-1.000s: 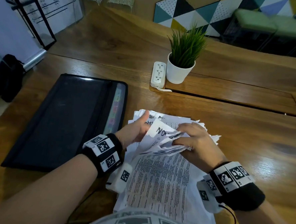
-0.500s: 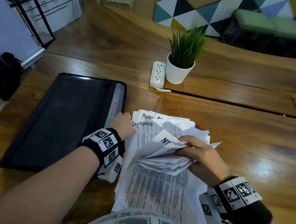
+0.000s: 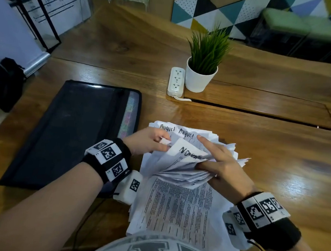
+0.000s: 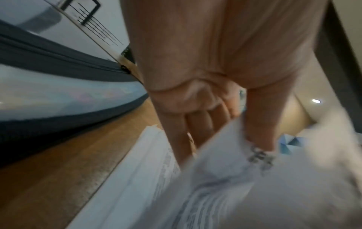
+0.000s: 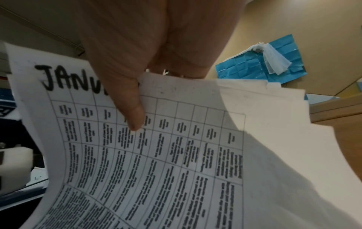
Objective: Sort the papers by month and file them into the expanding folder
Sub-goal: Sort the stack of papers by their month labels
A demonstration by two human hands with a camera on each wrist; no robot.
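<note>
The stack of papers (image 3: 177, 209) lay on the wooden tabletop (image 3: 274, 170), just right of the black expanding folder (image 3: 67, 131), which lay flat. The right hand (image 3: 220, 165) gripped a lifted bundle of sheets (image 3: 181, 165), thumb beneath on a page headed "JANU…" (image 5: 137, 155), forefinger extended. The left hand (image 3: 148, 141) pinched the bundle's upper left edge. Sheets marked "August" (image 3: 185, 134) showed beneath.
</note>
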